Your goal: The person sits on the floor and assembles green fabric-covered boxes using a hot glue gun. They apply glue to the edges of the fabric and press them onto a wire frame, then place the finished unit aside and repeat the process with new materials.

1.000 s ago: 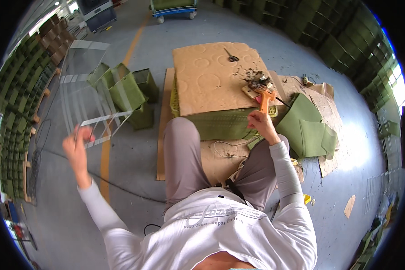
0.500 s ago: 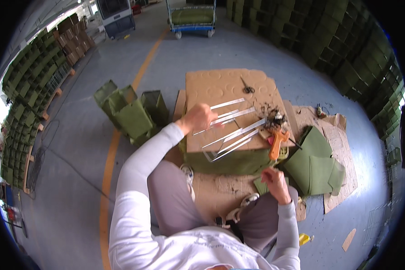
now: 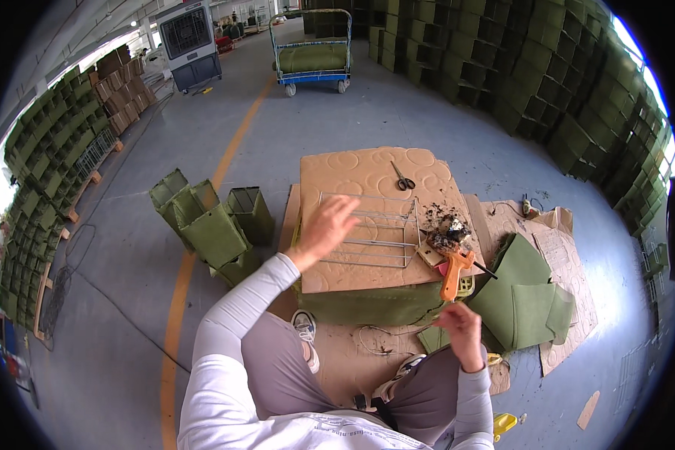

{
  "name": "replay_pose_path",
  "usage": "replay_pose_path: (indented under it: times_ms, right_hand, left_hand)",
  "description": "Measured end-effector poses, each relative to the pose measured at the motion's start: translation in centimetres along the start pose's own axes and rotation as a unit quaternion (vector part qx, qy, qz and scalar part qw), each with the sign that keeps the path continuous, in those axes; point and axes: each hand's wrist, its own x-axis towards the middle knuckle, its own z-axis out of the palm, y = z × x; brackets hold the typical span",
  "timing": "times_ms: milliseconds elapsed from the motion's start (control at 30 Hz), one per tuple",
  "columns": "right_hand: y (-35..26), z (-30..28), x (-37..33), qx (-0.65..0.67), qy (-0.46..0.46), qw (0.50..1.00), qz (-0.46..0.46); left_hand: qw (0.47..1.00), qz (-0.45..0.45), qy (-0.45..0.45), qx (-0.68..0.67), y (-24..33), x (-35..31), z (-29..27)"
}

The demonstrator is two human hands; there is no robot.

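A rectangular metal wire frame [image 3: 382,242] lies on the cardboard sheet [image 3: 367,166] in front of me. Over its left end is my left hand [image 3: 327,227], palm down with fingers stretched out; whether it touches the wires I cannot tell. My right hand [image 3: 462,331] hovers above my right knee, fingertips curled together; anything between them is too small to make out. Just beyond it, an orange-handled tool [image 3: 454,274] rests at the cardboard's right edge beside a messy dark heap of scraps [image 3: 448,227]. Black scissors [image 3: 403,178] lie toward the far edge.
Green box-shaped pieces [image 3: 214,225] stand at left. Folded green sheets [image 3: 517,292] lie at right on more cardboard. A blue trolley [image 3: 312,64] carries a green roll ahead. Stacked green boxes [image 3: 525,82] line the right; a yellow tool [image 3: 505,424] lies near my right foot.
The wire frame, blurred and slanted before, now lies still and flat on the cardboard. My left hand has gone from closed to stretched out. The right hand stays curled; the view has tilted up.
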Motion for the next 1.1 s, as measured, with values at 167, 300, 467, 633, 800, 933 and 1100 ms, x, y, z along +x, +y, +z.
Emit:
replay_pose_path:
  times_ms: [167, 300, 467, 633, 800, 933, 1100]
  right_hand:
    - [-1.0, -5.5, -0.7, 0.039, 0.162, 0.986, -0.017]
    - [1.6, -12.4, -5.1, 0.058, 0.270, 0.960, 0.050]
    - [14.4, -20.8, -17.3, -0.007, 0.378, 0.901, 0.215]
    - [22.6, -20.3, -32.1, -0.498, 0.418, 0.698, 0.300]
    - [27.4, -20.8, -32.7, -0.167, 0.420, 0.817, 0.357]
    - [30.4, -23.4, -24.7, 0.044, 0.452, 0.833, 0.315]
    - [38.0, -30.0, -16.9, 0.241, 0.538, 0.729, 0.348]
  left_hand:
    - [0.984, 0.131, -0.021, -0.122, 9.1, 0.7, 0.0]
    - [0.958, 0.225, -0.015, -0.178, 14.7, 1.0, 2.1]
    - [0.953, 0.230, -0.065, -0.186, 18.4, 0.2, 4.8]
    - [0.950, 0.209, -0.134, -0.189, 19.4, 0.2, 7.1]
    - [0.957, 0.167, -0.149, -0.183, 19.1, -0.5, 8.1]
    - [0.959, 0.154, -0.162, -0.176, 17.4, -2.4, 9.6]
    - [0.954, 0.103, -0.231, -0.163, 16.1, -6.0, 10.3]
